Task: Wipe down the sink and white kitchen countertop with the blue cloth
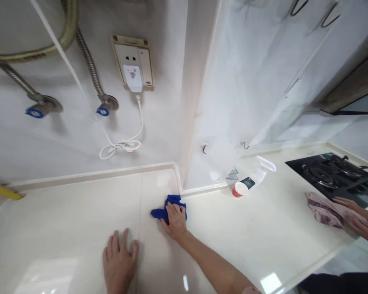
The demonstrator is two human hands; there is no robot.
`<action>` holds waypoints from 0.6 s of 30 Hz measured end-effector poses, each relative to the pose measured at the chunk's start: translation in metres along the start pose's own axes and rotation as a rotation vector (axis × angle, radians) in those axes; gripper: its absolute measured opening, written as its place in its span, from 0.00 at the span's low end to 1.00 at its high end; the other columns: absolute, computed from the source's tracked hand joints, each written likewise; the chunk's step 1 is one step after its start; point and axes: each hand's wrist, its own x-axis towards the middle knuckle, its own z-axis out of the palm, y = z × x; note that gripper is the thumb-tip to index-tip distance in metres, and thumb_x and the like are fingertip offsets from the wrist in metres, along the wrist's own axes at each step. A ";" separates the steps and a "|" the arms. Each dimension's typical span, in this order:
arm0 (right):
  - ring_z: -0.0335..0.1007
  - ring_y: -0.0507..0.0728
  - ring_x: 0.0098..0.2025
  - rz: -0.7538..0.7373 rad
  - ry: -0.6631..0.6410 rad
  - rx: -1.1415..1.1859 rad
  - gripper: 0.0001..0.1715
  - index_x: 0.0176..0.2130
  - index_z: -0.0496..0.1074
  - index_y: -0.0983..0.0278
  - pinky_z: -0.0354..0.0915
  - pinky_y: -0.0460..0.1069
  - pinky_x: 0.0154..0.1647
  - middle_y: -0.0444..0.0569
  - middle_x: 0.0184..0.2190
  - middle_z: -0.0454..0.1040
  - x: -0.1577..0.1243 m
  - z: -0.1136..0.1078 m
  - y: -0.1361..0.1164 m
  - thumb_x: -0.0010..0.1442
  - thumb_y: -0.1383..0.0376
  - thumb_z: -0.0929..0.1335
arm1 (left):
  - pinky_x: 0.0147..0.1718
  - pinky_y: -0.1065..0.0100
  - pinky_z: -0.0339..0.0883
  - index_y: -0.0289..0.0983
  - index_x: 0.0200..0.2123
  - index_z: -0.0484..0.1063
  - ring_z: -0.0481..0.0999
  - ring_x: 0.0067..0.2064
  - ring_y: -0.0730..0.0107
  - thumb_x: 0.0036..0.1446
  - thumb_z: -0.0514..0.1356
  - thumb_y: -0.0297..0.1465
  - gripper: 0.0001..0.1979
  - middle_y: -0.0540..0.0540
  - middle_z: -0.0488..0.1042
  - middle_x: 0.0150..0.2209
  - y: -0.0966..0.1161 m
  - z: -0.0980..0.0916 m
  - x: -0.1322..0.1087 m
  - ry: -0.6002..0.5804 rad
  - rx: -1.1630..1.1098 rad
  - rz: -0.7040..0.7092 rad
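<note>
My right hand (175, 220) presses down on a blue cloth (169, 206) that lies bunched on the cream countertop (79, 220), close to the wall corner. Its fingers curl over the cloth. My left hand (119, 261) rests flat on the countertop nearer to me, fingers spread, holding nothing.
A red-and-white paper cup (239, 189), a dark phone (248, 182) and a white spray bottle (262, 168) stand near the corner. A black gas hob (334, 173) sits at the right, where another person's hands (354, 212) rest on a pinkish rag (323, 210). Wall socket (134, 65) with a white cable above.
</note>
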 end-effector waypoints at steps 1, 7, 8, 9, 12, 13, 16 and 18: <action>0.61 0.68 0.66 -0.012 -0.005 0.014 0.31 0.64 0.67 0.64 0.54 0.66 0.67 0.59 0.67 0.68 -0.006 -0.004 0.001 0.67 0.53 0.67 | 0.71 0.41 0.50 0.28 0.65 0.68 0.54 0.74 0.41 0.69 0.40 0.45 0.35 0.26 0.60 0.70 -0.001 0.000 0.000 0.003 -0.002 -0.001; 0.62 0.67 0.69 -0.170 0.011 0.038 0.30 0.64 0.68 0.62 0.42 0.73 0.75 0.58 0.68 0.68 -0.096 -0.037 0.052 0.67 0.53 0.67 | 0.71 0.40 0.49 0.28 0.66 0.67 0.53 0.74 0.40 0.69 0.40 0.46 0.36 0.26 0.58 0.71 -0.003 0.001 -0.003 -0.008 -0.019 -0.010; 0.61 0.68 0.70 -0.173 0.021 0.019 0.30 0.64 0.69 0.61 0.42 0.73 0.75 0.58 0.69 0.67 -0.118 -0.043 0.068 0.67 0.53 0.66 | 0.71 0.40 0.49 0.28 0.66 0.66 0.53 0.74 0.40 0.69 0.41 0.45 0.35 0.25 0.58 0.71 -0.002 0.002 -0.003 -0.011 -0.024 -0.008; 0.59 0.68 0.71 -0.166 0.032 -0.008 0.29 0.64 0.69 0.60 0.44 0.73 0.75 0.58 0.69 0.65 -0.139 -0.049 0.085 0.68 0.53 0.66 | 0.71 0.40 0.48 0.28 0.67 0.66 0.52 0.74 0.39 0.70 0.41 0.45 0.35 0.25 0.57 0.71 -0.002 0.001 -0.004 -0.012 -0.029 -0.005; 0.54 0.69 0.74 -0.033 0.145 -0.104 0.26 0.61 0.72 0.60 0.51 0.72 0.74 0.58 0.70 0.64 -0.192 -0.067 0.138 0.68 0.53 0.65 | 0.71 0.39 0.48 0.27 0.67 0.66 0.51 0.75 0.39 0.70 0.41 0.44 0.35 0.23 0.57 0.71 0.001 0.000 -0.005 0.006 -0.029 0.006; 0.54 0.69 0.74 0.033 0.199 -0.136 0.26 0.59 0.72 0.61 0.53 0.71 0.73 0.58 0.70 0.65 -0.202 -0.071 0.154 0.68 0.53 0.65 | 0.71 0.39 0.48 0.27 0.66 0.66 0.51 0.75 0.38 0.70 0.41 0.44 0.35 0.23 0.57 0.71 0.002 0.000 -0.005 0.015 -0.028 0.012; 0.56 0.71 0.73 0.230 0.343 -0.232 0.28 0.58 0.73 0.64 0.58 0.70 0.70 0.62 0.68 0.67 -0.205 -0.076 0.185 0.68 0.50 0.64 | 0.72 0.39 0.46 0.26 0.66 0.66 0.50 0.75 0.40 0.71 0.40 0.44 0.35 0.23 0.56 0.71 0.005 -0.002 -0.004 0.034 -0.026 0.032; 0.56 0.73 0.72 0.350 0.404 -0.300 0.32 0.59 0.71 0.67 0.57 0.72 0.69 0.66 0.67 0.67 -0.185 -0.071 0.190 0.68 0.49 0.61 | 0.72 0.40 0.45 0.26 0.67 0.65 0.48 0.76 0.42 0.71 0.40 0.43 0.34 0.23 0.56 0.72 0.006 -0.002 -0.004 0.034 -0.031 0.033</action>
